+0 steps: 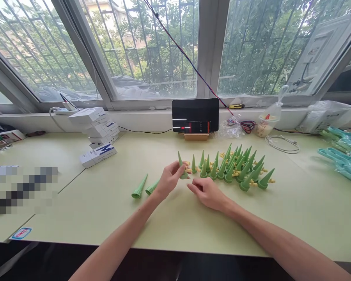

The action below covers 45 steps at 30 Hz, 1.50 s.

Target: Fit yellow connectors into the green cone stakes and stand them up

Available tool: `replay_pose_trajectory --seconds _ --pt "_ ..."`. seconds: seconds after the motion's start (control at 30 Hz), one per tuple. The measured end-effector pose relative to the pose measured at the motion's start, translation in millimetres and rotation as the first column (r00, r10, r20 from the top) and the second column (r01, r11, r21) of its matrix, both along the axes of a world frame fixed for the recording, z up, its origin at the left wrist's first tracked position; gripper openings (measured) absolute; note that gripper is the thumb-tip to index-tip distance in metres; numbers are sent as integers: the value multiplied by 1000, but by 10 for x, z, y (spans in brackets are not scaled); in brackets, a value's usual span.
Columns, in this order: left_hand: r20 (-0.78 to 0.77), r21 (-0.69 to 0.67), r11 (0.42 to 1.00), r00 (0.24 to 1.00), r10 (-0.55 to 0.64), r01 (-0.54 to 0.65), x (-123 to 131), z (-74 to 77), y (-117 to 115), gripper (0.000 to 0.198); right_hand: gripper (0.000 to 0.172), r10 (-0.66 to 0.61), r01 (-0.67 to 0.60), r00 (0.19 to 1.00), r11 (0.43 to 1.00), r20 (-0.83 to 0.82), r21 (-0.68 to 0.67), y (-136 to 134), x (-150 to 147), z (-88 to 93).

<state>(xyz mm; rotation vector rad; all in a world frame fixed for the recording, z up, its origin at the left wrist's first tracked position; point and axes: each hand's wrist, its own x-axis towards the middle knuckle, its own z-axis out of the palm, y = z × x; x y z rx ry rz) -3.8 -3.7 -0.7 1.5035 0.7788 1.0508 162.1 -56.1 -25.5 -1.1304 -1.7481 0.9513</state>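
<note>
My left hand [170,180] is closed around a green watering spike [180,158], its pointed tip up and a small yellow valve at its side. Just to the right, my right hand [206,191] rests low over the table with its fingers curled in; what they hold, if anything, is hidden. Right of both hands, a cluster of several green watering spikes [221,171] stands tips up, with yellow valves at their sides. On the left, a loose green cone [139,186] lies on the table, and another green cone [151,188] is partly hidden behind my left forearm.
White boxes [98,154] are stacked at the back left. A dark tablet [195,109] on a stand leans near the window, with a phone [200,127] before it. Farther right are a bagged cup [265,125], a coiled white cable [282,144] and teal plastic pieces [343,156].
</note>
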Motion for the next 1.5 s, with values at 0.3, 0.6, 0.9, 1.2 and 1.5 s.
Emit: replay_pose_trajectory --seconds 0.3,0.6,0.9,1.2,1.5 --pt "224 -235 954 965 -134 187 -29 -9 24 34 39 13 -27 992 993 127 114 18 9 -55" --pt "230 -268 936 958 -169 229 -42 -22 34 30 36 6 -27 990 988 141 151 13 14 -50" --pt "213 -279 926 957 -199 255 -59 -10 39 25 36 5 -24 993 987 121 156 18 12 -60" --pt "169 -266 938 969 -180 221 -46 -23 39 25 38 -1 -19 990 990 140 142 11 19 -63" --pt "147 -262 952 982 -120 155 -52 -10 47 26 38 -7 -13 989 991 150 136 23 22 -73"
